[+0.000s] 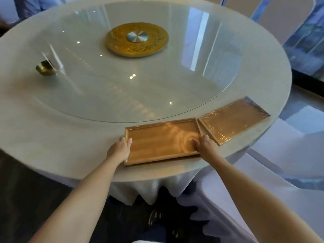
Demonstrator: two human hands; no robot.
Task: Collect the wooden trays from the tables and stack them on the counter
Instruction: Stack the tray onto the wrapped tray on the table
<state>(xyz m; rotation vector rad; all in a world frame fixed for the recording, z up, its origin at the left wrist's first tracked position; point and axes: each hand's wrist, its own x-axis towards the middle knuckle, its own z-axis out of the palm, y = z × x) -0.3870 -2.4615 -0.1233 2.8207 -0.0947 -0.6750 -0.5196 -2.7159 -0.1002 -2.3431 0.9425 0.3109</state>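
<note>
Two hands, my left hand (121,148) and right hand (204,145), grip opposite short ends of the near wooden tray (161,142), lying crosswise.

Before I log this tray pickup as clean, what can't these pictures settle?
- Head view: left hand and right hand sit on the near tray; its rim hides the fingertips beneath, so grip unconfirmed.
- Small brass object: blurred.
- Counter: out of frame.
</note>
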